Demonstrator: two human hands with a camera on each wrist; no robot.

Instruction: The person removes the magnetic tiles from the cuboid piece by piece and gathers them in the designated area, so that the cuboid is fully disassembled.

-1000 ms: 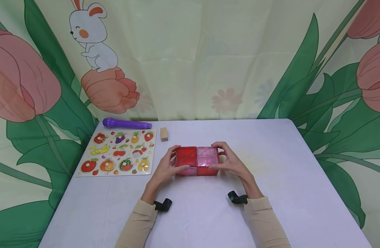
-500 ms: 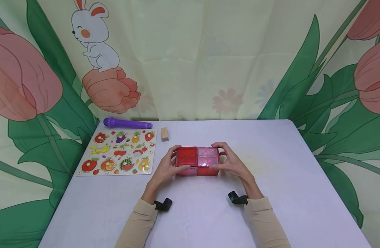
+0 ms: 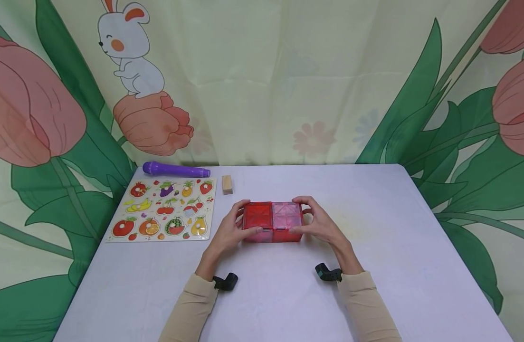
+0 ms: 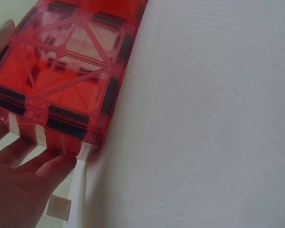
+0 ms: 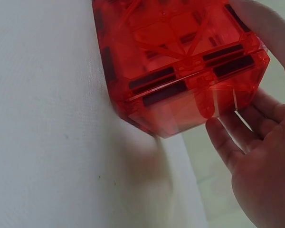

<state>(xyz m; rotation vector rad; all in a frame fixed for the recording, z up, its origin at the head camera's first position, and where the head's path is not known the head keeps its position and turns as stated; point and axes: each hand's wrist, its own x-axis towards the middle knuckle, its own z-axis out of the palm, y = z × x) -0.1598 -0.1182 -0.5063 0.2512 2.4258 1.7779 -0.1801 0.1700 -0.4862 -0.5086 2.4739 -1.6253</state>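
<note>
A box built from red and pink see-through magnetic tiles [image 3: 272, 221] sits on the white-covered table, in the middle of the head view. My left hand [image 3: 232, 227] grips its left end, thumb on the near face and fingers round the side. At the opposite end my right hand [image 3: 319, 223] holds it the same way. The left wrist view shows a pink tile [image 4: 61, 52] with dark magnet strips along its edges, and fingertips at the box's end. In the right wrist view, fingers touch the end of a red tile section [image 5: 180, 71].
Left of the box lies a fruit puzzle board [image 3: 182, 237], with a purple toy microphone [image 3: 176, 170] behind it. A small wooden block [image 3: 227, 185] stands near the back edge, behind my left hand. A printed curtain [image 3: 244, 95] hangs beyond the table [image 3: 394, 285].
</note>
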